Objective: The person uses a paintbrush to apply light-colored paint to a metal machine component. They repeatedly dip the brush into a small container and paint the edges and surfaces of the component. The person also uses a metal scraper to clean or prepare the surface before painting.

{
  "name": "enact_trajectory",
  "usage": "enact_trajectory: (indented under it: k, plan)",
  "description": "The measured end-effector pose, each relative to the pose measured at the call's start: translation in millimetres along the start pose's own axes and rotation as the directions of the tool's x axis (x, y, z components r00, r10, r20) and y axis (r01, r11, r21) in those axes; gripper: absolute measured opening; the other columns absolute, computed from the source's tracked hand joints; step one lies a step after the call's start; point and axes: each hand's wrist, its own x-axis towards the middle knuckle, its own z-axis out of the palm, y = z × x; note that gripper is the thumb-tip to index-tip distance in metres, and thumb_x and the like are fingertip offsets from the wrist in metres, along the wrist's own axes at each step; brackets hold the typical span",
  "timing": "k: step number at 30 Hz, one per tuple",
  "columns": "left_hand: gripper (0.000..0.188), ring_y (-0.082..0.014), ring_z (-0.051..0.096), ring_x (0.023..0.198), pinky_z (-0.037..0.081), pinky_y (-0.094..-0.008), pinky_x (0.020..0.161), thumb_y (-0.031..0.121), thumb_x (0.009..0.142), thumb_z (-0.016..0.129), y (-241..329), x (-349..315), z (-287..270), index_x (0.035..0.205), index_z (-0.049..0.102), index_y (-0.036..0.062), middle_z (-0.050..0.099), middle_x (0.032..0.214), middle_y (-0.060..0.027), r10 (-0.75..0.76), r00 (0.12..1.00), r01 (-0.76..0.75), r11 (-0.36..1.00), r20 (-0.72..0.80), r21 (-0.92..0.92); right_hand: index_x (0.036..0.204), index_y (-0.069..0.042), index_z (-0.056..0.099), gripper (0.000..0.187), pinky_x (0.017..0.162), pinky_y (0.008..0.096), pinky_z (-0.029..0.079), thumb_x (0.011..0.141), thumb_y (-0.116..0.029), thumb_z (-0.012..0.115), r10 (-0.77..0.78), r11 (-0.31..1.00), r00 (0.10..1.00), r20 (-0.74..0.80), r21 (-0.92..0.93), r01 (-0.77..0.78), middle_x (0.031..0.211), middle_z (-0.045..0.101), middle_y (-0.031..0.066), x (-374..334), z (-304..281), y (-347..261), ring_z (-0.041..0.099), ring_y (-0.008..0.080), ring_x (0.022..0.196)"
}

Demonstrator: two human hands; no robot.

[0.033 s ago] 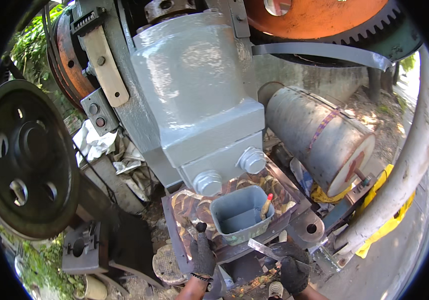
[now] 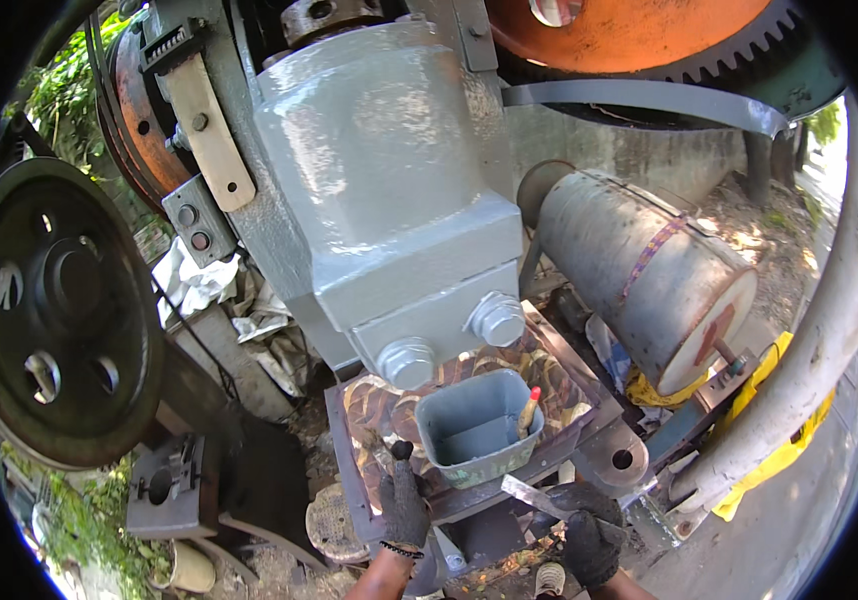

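Note:
My left hand, in a dark glove with a beaded band at the wrist, rests at the near left edge of the machine's bed. Its fingers stretch forward and no object shows in them. My right hand, also gloved, is closed around a flat metal strip whose squared end points left. Between and beyond the hands stands a grey paint-coated tub on the patterned bed. Inside it leans a stick-like handle with a red tip; its lower end is hidden.
Above the tub hangs a glossy grey machine head with two large bolts. A dark flywheel stands at left. To the right lie a rusty metal drum, a thick pale pole and yellow sheeting. An orange gear wheel overhangs the far right.
The view has shifted very slightly. Both hands, the metal strip and the tub keep nearly the same places relative to each other.

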Motion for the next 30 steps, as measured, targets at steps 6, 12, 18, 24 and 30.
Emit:
enact_trajectory:
  k: [6,12,18,24,30]
  plan:
    - [0.033,-0.0049,0.054,0.066,0.042,-0.0232,0.055,0.04,0.109,0.055,4,-15,34,0.111,0.067,0.0087,0.064,0.081,0.0031,0.362,0.931,-0.314,0.853,-0.04,0.416,0.101,0.001,0.071,0.047,0.074,0.0361,0.056,0.104,-0.042,0.052,0.286,0.945,0.953,-0.104,0.195,-0.262,0.093,0.073,0.0098,7,-62,5,0.07,0.0209,0.083]
    - [0.035,-0.0037,0.051,0.069,0.041,-0.0223,0.057,0.043,0.11,0.054,6,-20,52,0.11,0.068,0.0099,0.06,0.083,0.0066,0.404,0.912,-0.342,0.842,-0.067,0.417,0.096,-0.001,0.07,0.057,0.077,0.041,0.053,0.105,-0.053,0.049,0.252,0.965,0.957,-0.147,0.108,-0.238,0.085,0.071,0.0101,-1,-88,24,0.068,0.0239,0.08]
    - [0.029,-0.0056,0.05,0.069,0.043,-0.0239,0.06,0.033,0.109,0.054,22,-33,60,0.119,0.068,0.0095,0.058,0.083,0.0044,0.232,0.969,-0.176,0.895,-0.088,0.41,0.103,0.0,0.069,0.046,0.078,0.0402,0.054,0.105,-0.042,0.049,0.268,0.958,0.958,-0.105,0.137,-0.253,0.094,0.07,0.0119,-2,-104,37,0.068,0.0233,0.083]
    - [0.031,-0.0076,0.052,0.075,0.043,-0.0233,0.062,0.001,0.1,0.047,32,-38,72,0.128,0.06,0.0052,0.06,0.097,-0.0002,0.396,0.915,-0.367,0.745,0.074,0.557,0.11,0.002,0.067,0.037,0.079,0.0395,0.056,0.104,-0.03,0.049,0.25,0.955,0.967,-0.052,0.179,-0.238,0.102,0.069,0.0137,12,-112,46,0.069,0.0228,0.086]
    - [0.04,-0.0088,0.055,0.08,0.046,-0.0236,0.065,-0.002,0.095,0.049,44,-45,83,0.134,0.056,0.005,0.061,0.102,-0.0004,0.383,0.917,-0.344,0.629,0.107,0.698,0.117,0.003,0.066,0.031,0.081,0.0388,0.057,0.104,-0.019,0.049,0.188,0.956,0.982,0.01,0.226,-0.186,0.111,0.068,0.0155,25,-120,61,0.069,0.0222,0.09]
